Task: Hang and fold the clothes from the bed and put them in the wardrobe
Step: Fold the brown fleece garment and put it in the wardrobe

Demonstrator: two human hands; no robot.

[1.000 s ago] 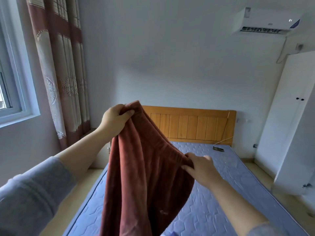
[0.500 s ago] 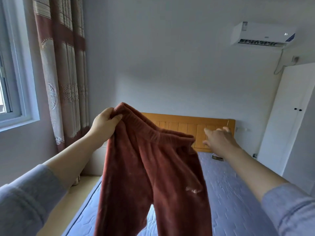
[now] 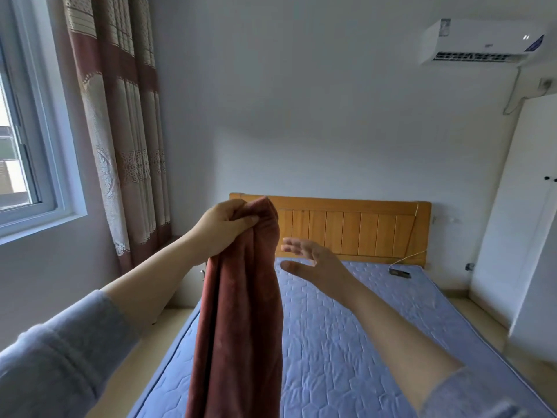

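- Left hand (image 3: 224, 229): raised out in front, fingers curled round the bunched top of the rust-red fleece trousers (image 3: 241, 312), thumb pressed across the front of the cloth. A firm fistful, with the waist end gathered into one clump poking up above the knuckles.
- Trousers: hang straight down from that grip in one narrow column of folds and run out of view at the bottom edge. They are in the air, in front of the near left part of the mattress (image 3: 346, 342). Whether the two legs lie neatly together inside the column cannot be told.
- Right hand (image 3: 316, 260): empty and flat, fingers straight and slightly fanned, thumb held out below them, palm turned toward the garment. It is just beside the cloth on its right. The fingertips are blurred, and they look apart from the fabric rather than touching.
- Both forearms are bare, with grey-blue sleeves (image 3: 60, 357) pushed up.
- Mattress: blue and quilted, with a wooden headboard (image 3: 346, 227) against the far wall. A small dark object (image 3: 400, 273) lies near the head end, with a thin cable (image 3: 407, 257) running up from it.
- Wardrobe (image 3: 518, 236): white, doors closed, along the right wall.
- Left wall: window (image 3: 30, 146) and a patterned curtain (image 3: 126, 131).
- Air conditioner (image 3: 479, 43): mounted high on the far wall, at upper right.
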